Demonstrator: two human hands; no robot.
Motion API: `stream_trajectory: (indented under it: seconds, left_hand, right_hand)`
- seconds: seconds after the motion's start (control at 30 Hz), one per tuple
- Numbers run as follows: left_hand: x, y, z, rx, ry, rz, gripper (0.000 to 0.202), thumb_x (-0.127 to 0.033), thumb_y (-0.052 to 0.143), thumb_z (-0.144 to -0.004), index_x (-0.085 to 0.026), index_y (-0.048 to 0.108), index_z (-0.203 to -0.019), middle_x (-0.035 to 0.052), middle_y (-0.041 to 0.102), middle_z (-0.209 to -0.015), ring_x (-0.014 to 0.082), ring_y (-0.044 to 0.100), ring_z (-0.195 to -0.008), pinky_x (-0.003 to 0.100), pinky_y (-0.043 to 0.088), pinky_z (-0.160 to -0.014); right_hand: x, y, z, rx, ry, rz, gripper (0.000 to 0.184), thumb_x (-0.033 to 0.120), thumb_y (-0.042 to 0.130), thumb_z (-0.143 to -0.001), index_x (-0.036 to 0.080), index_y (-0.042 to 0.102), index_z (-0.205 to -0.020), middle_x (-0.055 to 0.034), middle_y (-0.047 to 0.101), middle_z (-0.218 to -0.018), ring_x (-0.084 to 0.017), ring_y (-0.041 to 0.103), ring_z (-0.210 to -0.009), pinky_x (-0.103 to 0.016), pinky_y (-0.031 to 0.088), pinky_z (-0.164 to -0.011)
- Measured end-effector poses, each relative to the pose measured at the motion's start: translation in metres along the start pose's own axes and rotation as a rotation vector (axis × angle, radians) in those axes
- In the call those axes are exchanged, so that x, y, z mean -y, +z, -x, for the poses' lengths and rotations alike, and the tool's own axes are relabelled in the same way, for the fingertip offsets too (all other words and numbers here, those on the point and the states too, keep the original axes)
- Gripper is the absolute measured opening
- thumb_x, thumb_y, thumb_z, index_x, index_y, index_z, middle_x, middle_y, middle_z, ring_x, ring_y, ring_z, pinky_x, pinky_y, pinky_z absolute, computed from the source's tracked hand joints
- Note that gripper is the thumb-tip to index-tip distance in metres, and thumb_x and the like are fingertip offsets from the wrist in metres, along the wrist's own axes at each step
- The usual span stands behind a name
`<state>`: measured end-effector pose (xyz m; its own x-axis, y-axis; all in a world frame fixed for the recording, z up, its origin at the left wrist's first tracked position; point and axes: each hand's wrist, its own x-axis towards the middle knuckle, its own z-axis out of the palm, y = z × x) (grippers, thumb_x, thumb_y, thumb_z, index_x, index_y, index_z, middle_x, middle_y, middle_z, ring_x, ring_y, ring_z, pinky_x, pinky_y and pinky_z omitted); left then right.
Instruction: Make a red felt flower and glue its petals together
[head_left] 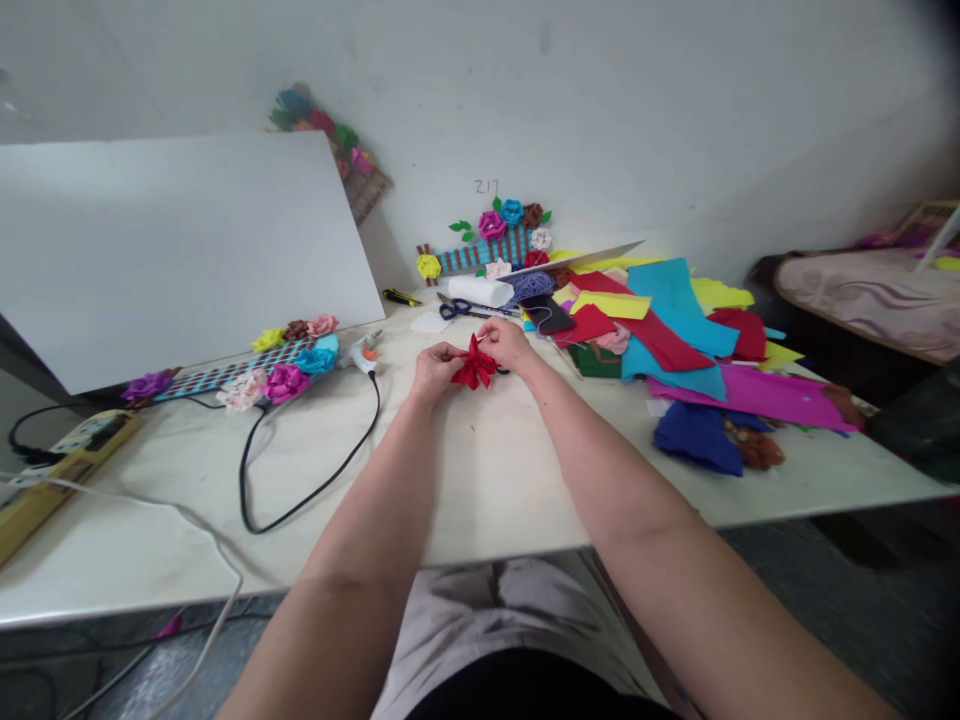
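Between my hands, just above the white table (pixel 480 470), is a red flower (pixel 474 364) with pointed petals spread outward. My left hand (pixel 436 368) pinches a petal on its left side. My right hand (pixel 505 346) has its fingers closed at the flower's upper right. Part of a dark, rounded thing shows beside the flower under my right hand; the rest is hidden. Behind my hands lie dark-handled scissors (pixel 454 308) and a white roll (pixel 481 291).
A glue gun (pixel 364 354) with a looping black cord lies left, by a flower-decorated woven panel (pixel 240 372). A white board (pixel 187 250) leans behind. Colourful paper sheets (pixel 675 330) pile up right. A power strip (pixel 71 470) sits at far left; another flowered piece (pixel 487 248) stands against the wall.
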<state>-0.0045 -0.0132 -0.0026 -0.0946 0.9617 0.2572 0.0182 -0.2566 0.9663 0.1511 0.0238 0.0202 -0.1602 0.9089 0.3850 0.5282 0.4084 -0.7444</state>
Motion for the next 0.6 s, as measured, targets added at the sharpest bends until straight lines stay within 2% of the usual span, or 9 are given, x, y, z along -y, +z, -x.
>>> stream_trajectory:
  seconds: [0.13,0.4,0.6]
  left_hand:
    - [0.0008,-0.0007,-0.0006,0.0,0.018,-0.01,0.013,-0.019,0.07,-0.054,-0.014,0.062,-0.063,-0.0001,0.062,-0.053,0.0098,0.053,-0.046,0.021,0.04,-0.046]
    - [-0.003,0.0013,0.0005,-0.021,0.018,-0.018,0.012,-0.018,0.071,-0.055,-0.015,0.062,-0.062,-0.0011,0.061,-0.051,0.0093,0.051,-0.045,0.02,0.04,-0.046]
    - [-0.0001,0.0001,-0.001,-0.016,0.028,-0.034,0.012,-0.019,0.071,-0.055,-0.014,0.063,-0.063,-0.0007,0.06,-0.05,0.0093,0.051,-0.044,0.02,0.038,-0.045]
  right_hand:
    - [0.0031,-0.0018,0.0017,0.024,0.0,-0.006,0.014,0.017,0.059,-0.068,0.017,0.067,-0.079,0.0001,0.067,-0.071,-0.015,0.06,-0.069,-0.025,0.045,-0.066]
    - [0.0078,-0.0083,0.0041,0.02,-0.063,-0.05,0.012,0.023,0.059,-0.071,0.017,0.07,-0.071,-0.0003,0.068,-0.075,-0.015,0.059,-0.074,-0.026,0.046,-0.074]
    - [0.0019,-0.0041,0.0001,0.023,-0.095,-0.079,0.014,0.019,0.061,-0.066,0.017,0.072,-0.074,-0.0002,0.069,-0.077,-0.014,0.058,-0.073,-0.026,0.047,-0.073]
